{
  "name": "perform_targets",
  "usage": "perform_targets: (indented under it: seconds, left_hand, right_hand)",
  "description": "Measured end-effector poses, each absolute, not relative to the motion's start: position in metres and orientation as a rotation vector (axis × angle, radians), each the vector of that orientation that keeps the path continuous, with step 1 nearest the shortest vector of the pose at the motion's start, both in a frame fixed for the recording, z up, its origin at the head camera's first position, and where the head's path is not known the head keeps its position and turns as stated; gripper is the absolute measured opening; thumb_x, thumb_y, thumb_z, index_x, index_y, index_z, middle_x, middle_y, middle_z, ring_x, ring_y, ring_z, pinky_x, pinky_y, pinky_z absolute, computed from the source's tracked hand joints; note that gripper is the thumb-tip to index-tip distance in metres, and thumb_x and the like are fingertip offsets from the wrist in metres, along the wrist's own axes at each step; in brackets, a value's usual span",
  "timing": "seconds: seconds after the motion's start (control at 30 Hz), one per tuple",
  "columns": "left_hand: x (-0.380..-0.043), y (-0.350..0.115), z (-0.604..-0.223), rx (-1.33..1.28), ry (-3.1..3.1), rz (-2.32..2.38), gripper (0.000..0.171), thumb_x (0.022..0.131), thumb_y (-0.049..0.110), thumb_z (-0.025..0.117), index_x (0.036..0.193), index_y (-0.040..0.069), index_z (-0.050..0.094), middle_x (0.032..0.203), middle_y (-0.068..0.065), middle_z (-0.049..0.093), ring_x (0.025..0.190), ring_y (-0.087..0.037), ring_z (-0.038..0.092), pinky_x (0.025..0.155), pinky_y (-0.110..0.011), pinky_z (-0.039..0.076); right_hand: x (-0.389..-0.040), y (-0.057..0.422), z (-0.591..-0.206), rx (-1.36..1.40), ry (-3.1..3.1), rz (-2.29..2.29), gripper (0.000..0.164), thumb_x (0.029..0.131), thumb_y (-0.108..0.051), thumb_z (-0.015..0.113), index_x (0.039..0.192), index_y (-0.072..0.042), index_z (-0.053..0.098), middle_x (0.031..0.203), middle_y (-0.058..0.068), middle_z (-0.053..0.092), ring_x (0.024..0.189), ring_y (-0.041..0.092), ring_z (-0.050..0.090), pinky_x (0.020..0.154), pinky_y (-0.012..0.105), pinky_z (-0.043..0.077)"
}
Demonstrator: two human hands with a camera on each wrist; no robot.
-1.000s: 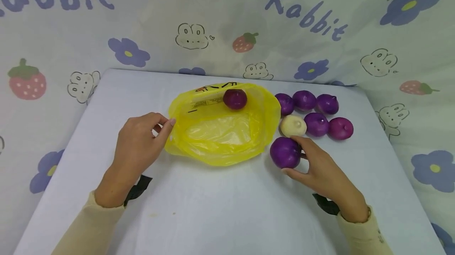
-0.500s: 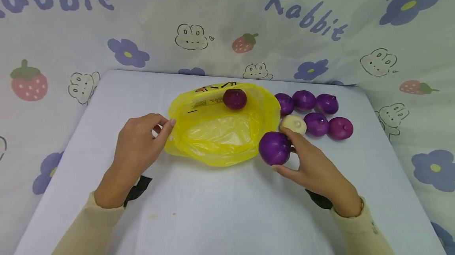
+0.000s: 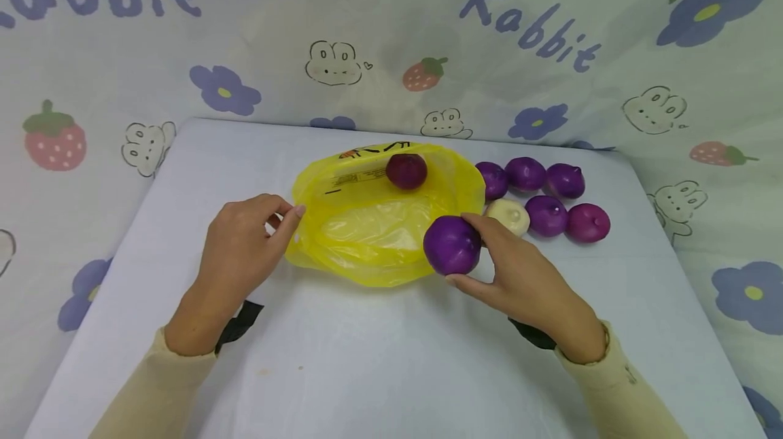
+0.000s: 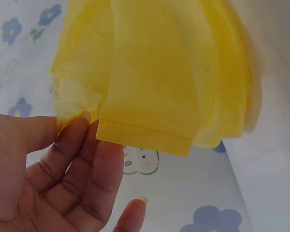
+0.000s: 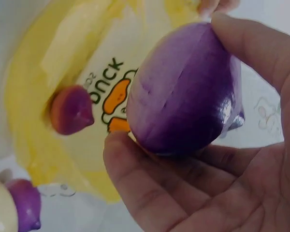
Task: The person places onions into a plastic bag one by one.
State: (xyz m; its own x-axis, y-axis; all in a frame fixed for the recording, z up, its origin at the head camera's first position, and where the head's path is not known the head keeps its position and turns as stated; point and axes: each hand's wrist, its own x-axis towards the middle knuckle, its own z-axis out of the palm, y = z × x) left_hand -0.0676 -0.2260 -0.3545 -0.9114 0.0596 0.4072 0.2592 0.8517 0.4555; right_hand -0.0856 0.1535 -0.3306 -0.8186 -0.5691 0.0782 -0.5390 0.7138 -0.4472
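My left hand [image 3: 241,242] pinches the left edge of a yellow plastic bag [image 3: 373,272] between thumb and fingers, as the left wrist view also shows. The bag lies with its mouth spread open. A dark reddish-purple onion [image 3: 406,172] is inside, near the far wall. With thumb and fingers, my right hand [image 3: 529,279] grips a larger purple onion [image 3: 452,245] over the bag's near right rim. In the right wrist view this purple onion [image 5: 183,92] shows a seam line and a pointed tip. Black bands show at both wrists.
Right of the bag, several purple onions [image 3: 546,215] and one cream-white onion [image 3: 508,217] sit close together in two rows on the white table [image 3: 391,364]. Behind the table hangs a cloth [image 3: 367,11] printed with rabbits, flowers and strawberries.
My right hand has carried the purple onion leftward and slightly away from me, from beside the bag to over its rim. My left hand stays at the bag's left edge.
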Motion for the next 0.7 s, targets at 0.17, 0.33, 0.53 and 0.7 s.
perform_targets:
  seconds: [0.17, 0.33, 0.53, 0.7]
  left_hand:
    - [-0.068, -0.224, -0.354, -0.244, -2.643, -0.733, 0.017, 0.099, 0.018, 0.074, 0.091, 0.003, 0.075, 0.079, -0.007, 0.071, 0.064, -0.025, 0.058, 0.063, -0.041, 0.047]
    - [-0.066, -0.225, -0.354, -0.255, -2.63, -0.725, 0.016, 0.098, 0.017, 0.075, 0.09, 0.002, 0.075, 0.078, -0.007, 0.07, 0.063, -0.024, 0.057, 0.06, -0.04, 0.046]
    - [-0.066, -0.225, -0.354, -0.259, -2.625, -0.722, 0.016, 0.098, 0.017, 0.075, 0.09, 0.002, 0.075, 0.078, -0.007, 0.07, 0.063, -0.024, 0.057, 0.06, -0.04, 0.046]
    - [-0.066, -0.225, -0.354, -0.26, -2.615, -0.733, 0.015, 0.097, 0.016, 0.076, 0.09, 0.003, 0.075, 0.077, -0.007, 0.07, 0.062, -0.023, 0.057, 0.059, -0.039, 0.046]
  right_hand:
    - [-0.094, 0.14, -0.327, -0.928, 2.822, -0.696, 0.091, 0.088, -0.045, 0.085, 0.155, -0.003, 0.041, 0.148, 0.014, 0.055, 0.122, 0.028, 0.064, 0.1, 0.048, 0.054]
    - [-0.102, 0.124, -0.325, -0.916, 2.782, -0.626, 0.094, 0.089, -0.047, 0.083, 0.157, -0.001, 0.038, 0.151, 0.016, 0.054, 0.127, 0.03, 0.062, 0.103, 0.047, 0.052]
    - [-0.111, 0.103, -0.318, -0.952, 2.738, -0.596, 0.092, 0.089, -0.049, 0.083, 0.156, -0.002, 0.041, 0.148, 0.014, 0.056, 0.129, 0.029, 0.061, 0.104, 0.045, 0.052]
    - [-0.122, 0.09, -0.315, -0.99, 2.707, -0.566, 0.088, 0.09, -0.05, 0.081, 0.153, -0.003, 0.044, 0.145, 0.012, 0.058, 0.124, 0.025, 0.063, 0.103, 0.041, 0.052]
